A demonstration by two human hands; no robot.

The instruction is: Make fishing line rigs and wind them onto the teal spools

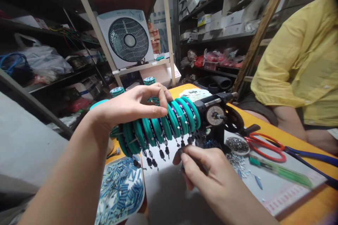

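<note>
A row of teal rings (pixel 158 124) wound with line sits on the shaft of a black winding machine (pixel 218 117). Small black weights (pixel 161 154) dangle under the rings. My left hand (pixel 132 105) lies on top of the row, its fingers curled over the rings near the middle. Just below the right end of the row, my right hand (pixel 203 170) pinches a small dark piece between thumb and fingers. What that piece is I cannot make out.
A white tray of blue tubes (pixel 120 190) lies at the lower left. A round dish of small beads (pixel 237 146), red-handled scissors (pixel 266 146) and a green tool (pixel 282 172) lie on a grey mat. A person in a yellow shirt (pixel 298 66) sits at the right. Shelves and a fan (pixel 128 38) stand behind.
</note>
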